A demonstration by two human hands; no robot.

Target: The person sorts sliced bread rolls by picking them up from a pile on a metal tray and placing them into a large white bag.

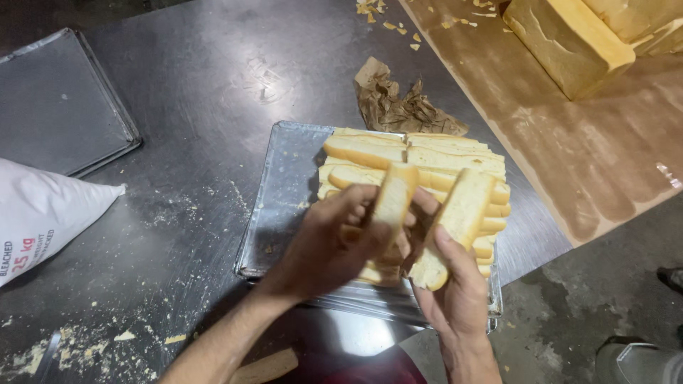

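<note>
The bread slices (427, 160) I'm sorting are pale cream with golden crusts. My tray (284, 192) is dull silver, the sack (43, 213) white.

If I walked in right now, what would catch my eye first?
Two bare hands at the centre: the left hand and the right hand each hold a pale bread slice upright over a metal tray lined with rows of slices. At upper right, whole loaves sit on a wooden board; a white sack lies far left.
</note>
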